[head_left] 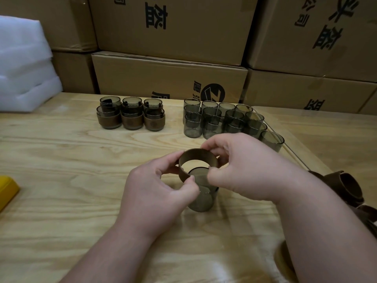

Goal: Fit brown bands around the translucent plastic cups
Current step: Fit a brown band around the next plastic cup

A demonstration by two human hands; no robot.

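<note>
Left hand (163, 186): fingers pinched on the near-left edge of the brown band (196, 163). Right hand (242, 170): fingers pinched on its right and far edge. Band: held open as a ring, tilted, just above the rim of the translucent cup (201, 193), probably to line it up for sliding down. Cup: upright on the counter (71, 180). Banded cups (130, 115): far left. Bare cups (226, 119): far right. Spare bands (346, 186): right edge.
</note>
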